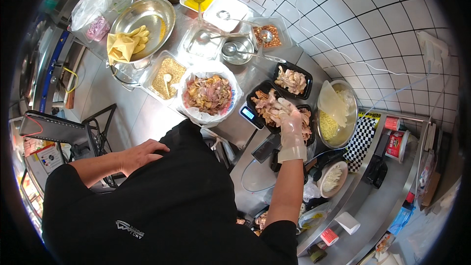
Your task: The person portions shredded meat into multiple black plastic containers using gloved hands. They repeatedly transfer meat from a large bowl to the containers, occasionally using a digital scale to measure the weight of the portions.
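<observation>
A clear glove covers my right hand [291,121], which is over the black trays at the right of the counter. Its fingers curl closed at a heap of cooked-looking meat pieces [267,106], partly hiding them. This meat fills a black tray [251,99] that stands by a small scale with a lit blue display [248,114]. More meat shows in a second black tray [309,140] under my wrist, and a third black tray [307,79] with pale meat sits behind. My bare left hand [143,157] rests flat on my black clothing, fingers extended, holding nothing.
A lined bowl of mixed meat [210,93] stands left of the trays, with a tub of crumbs [166,76] beside it. Behind are a steel basin [164,12] with yellow gloves [128,44], and sauce containers with ladles. A steel bowl of yellow shreds [337,143] stands right.
</observation>
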Motion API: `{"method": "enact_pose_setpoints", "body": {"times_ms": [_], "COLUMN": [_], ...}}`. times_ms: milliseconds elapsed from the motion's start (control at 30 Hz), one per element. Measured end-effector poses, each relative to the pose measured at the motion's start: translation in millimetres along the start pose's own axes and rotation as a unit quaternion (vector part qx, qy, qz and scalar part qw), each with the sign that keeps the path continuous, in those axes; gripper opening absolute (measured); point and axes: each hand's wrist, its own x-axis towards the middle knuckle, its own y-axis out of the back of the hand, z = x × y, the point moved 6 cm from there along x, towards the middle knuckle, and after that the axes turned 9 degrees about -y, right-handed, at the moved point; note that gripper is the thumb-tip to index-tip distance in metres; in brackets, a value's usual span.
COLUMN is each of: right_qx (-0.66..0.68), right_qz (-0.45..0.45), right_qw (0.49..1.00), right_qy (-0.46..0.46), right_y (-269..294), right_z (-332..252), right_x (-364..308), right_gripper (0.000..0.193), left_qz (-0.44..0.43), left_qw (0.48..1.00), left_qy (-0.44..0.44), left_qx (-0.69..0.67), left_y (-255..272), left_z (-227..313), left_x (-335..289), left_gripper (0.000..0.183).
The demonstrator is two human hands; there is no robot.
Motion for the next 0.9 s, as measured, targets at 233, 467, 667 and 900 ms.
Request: {"method": "enact_pose_setpoints", "body": {"times_ms": [233, 467, 667, 900], "right_qx": [0.047, 0.024, -0.437, -0.436], "right_qz": [0.029, 0.040, 0.041, 0.078], "right_qw": [0.998, 0.996, 0.824, 0.793], "right_qy": [0.015, 0.079, 0.358, 0.418], "right_y": [18, 14, -27, -20], "right_z": [7, 3, -22, 4], "right_x": [-3, -9, -24, 1], "right_gripper": [0.033, 0.031, 0.037, 0.029], "left_qz": [-0.005, 0.006, 0.004, -0.002], "left_qw": [1.000, 1.000, 1.000, 1.000], "left_qy": [0.011, -0.011, -0.003, -0.005], "left_qx": [-0.001, -0.007, 0.008, 0.003], "left_y": [-3, -2, -6, 3], "left_z": [-4, -3, -5, -1], "left_x": [-1, 2, -2, 2], "left_gripper": [0.080, 0.082, 0.084, 0.083]}}
